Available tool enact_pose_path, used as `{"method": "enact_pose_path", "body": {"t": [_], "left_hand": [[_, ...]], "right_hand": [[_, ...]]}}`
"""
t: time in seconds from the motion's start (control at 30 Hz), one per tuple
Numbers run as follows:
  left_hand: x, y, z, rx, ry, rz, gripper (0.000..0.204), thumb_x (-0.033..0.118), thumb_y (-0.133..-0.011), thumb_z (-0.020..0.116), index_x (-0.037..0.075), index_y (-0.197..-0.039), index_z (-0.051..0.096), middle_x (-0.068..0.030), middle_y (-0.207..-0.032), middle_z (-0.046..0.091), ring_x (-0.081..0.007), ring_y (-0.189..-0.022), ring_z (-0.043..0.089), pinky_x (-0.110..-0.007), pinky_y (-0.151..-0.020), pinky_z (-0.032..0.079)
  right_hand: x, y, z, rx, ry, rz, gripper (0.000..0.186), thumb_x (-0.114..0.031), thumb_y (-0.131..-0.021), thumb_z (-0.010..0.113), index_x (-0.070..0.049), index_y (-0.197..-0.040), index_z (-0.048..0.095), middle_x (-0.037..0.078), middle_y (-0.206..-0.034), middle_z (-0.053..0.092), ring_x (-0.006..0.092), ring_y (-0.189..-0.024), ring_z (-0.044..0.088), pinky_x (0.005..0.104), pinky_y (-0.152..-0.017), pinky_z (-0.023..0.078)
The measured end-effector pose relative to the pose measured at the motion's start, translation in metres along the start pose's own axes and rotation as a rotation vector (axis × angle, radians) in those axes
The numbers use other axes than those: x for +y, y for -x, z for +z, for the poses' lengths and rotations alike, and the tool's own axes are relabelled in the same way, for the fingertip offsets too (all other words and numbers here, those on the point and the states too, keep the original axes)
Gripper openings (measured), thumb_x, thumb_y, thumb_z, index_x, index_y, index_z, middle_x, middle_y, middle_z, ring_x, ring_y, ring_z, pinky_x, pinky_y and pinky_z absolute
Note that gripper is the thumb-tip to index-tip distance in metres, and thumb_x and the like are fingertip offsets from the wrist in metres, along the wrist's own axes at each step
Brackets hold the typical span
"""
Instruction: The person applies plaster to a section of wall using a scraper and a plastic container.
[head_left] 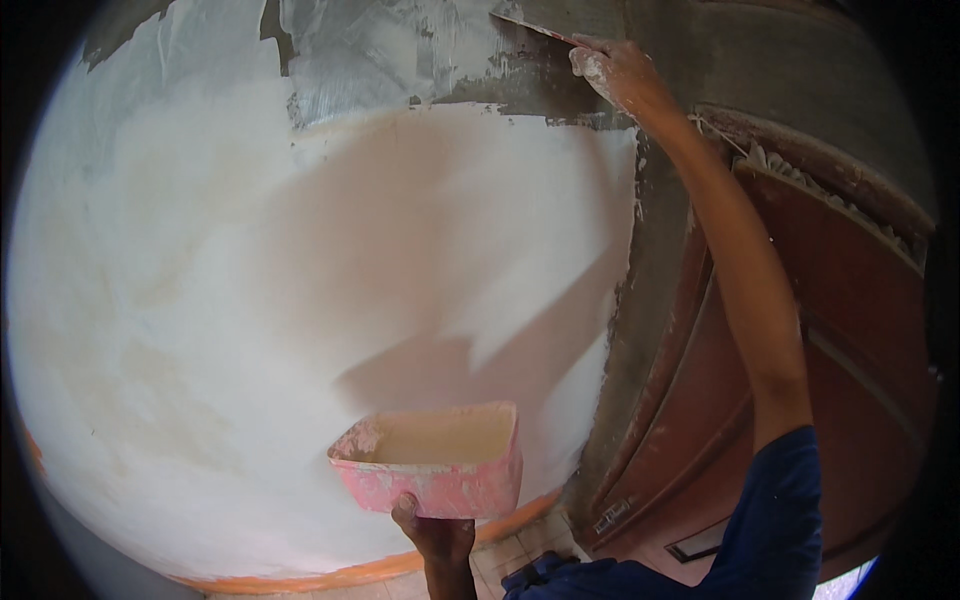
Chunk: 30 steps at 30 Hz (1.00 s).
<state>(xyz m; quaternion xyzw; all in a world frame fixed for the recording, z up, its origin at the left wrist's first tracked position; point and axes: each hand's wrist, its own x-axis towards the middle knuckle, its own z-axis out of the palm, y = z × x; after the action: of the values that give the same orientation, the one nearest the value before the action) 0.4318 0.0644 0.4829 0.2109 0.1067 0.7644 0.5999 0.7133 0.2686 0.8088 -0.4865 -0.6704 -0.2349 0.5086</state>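
Note:
My right hand [610, 70], spotted with white plaster, is raised high and closed on the handle of a flat metal putty knife [535, 25], whose blade lies against the grey, patchily coated upper wall [370, 50]. Below, my left hand [440, 535] grips a pink plastic tub [430, 485] from underneath, thumb on its near side. The tub is smeared with dried plaster and holds a creamy pale liquid or paste. The lower wall [170, 320] is coated white, with beige patches and shadows across it.
A dark red wooden door [850, 260] in its frame stands at the right, beside a bare grey cement strip [605, 400]. An orange band [300, 580] runs along the wall's foot, above a tiled floor [520, 560].

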Motion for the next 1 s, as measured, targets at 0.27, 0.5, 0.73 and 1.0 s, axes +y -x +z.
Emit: {"method": "enact_pose_path", "body": {"t": [0.27,0.5,0.73,1.0], "left_hand": [[0.004,0.002,0.0,-0.029,-0.048,-0.017,0.072,0.042,-0.07,0.057,0.008,-0.126,0.027,-0.011,-0.117,0.041,-0.0268,-0.105,0.046,-0.038,-0.076,0.049],[0.004,0.002,0.01,0.035,0.095,-0.014,0.066,0.031,-0.068,0.063,0.007,-0.122,0.033,-0.0093,-0.107,0.049,-0.0238,-0.091,0.056,-0.033,-0.058,0.056],[0.002,0.002,0.02,0.135,0.118,0.035,0.065,0.029,-0.071,0.062,0.007,-0.124,0.031,-0.0114,-0.107,0.048,-0.0251,-0.089,0.057,-0.033,-0.053,0.058],[0.004,-0.001,0.004,0.016,0.137,-0.003,0.065,0.029,-0.071,0.062,0.007,-0.123,0.031,-0.0122,-0.108,0.047,-0.0254,-0.089,0.057,-0.031,-0.047,0.057]], "right_hand": [[-0.013,0.012,-0.004,-0.005,-0.897,0.375,0.047,-0.052,-0.08,0.046,-0.013,-0.103,0.06,-0.003,-0.081,0.047,0.008,-0.065,0.039,0.0216,-0.05,0.031],[-0.012,0.008,0.011,-0.123,-0.956,0.434,0.038,-0.027,-0.084,0.053,-0.004,-0.114,0.05,0.005,-0.086,0.053,0.0117,-0.075,0.052,0.0307,-0.063,0.05],[-0.015,0.01,0.037,0.266,-1.716,0.694,0.021,0.002,-0.081,0.049,0.003,-0.102,0.052,0.014,-0.097,0.055,0.0239,-0.087,0.057,0.0374,-0.078,0.054],[-0.02,0.0,0.075,0.085,-1.587,0.772,0.014,-0.009,-0.084,0.053,0.001,-0.094,0.052,0.012,-0.088,0.059,0.0205,-0.077,0.061,0.0296,-0.066,0.056]]}}
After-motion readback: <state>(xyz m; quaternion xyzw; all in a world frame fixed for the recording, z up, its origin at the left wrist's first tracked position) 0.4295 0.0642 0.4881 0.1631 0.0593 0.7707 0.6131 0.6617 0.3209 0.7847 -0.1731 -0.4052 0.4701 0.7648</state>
